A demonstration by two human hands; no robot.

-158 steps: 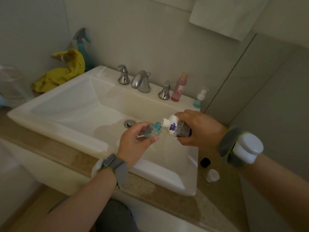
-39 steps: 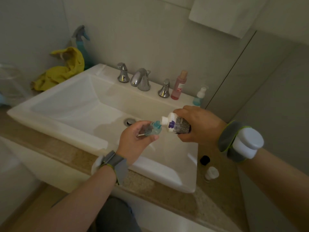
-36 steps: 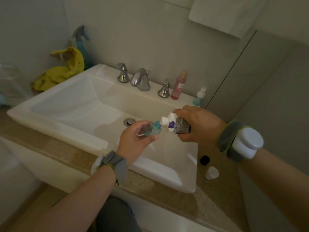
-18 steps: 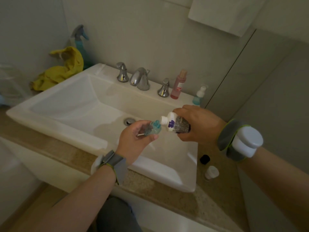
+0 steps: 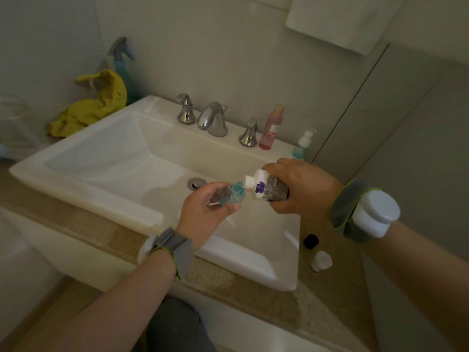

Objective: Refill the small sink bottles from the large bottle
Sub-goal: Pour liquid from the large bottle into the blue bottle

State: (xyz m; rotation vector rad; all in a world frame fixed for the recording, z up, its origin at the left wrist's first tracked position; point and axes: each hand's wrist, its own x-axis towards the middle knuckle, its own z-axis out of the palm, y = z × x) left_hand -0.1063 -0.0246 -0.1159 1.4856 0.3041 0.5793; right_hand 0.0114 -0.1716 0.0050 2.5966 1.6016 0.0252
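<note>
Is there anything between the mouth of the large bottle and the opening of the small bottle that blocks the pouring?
Nothing visible does. The large bottle in the right hand is tilted with its open white neck at the top of the small bottle, held in the left hand over the sink.

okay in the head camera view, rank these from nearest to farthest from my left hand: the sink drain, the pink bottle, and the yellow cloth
From the left hand:
1. Sink drain: in the basin, just beyond the fingers.
2. Pink bottle: on the sink's back ledge, right of the taps.
3. Yellow cloth: on the counter at the far left corner, past the sink.
</note>
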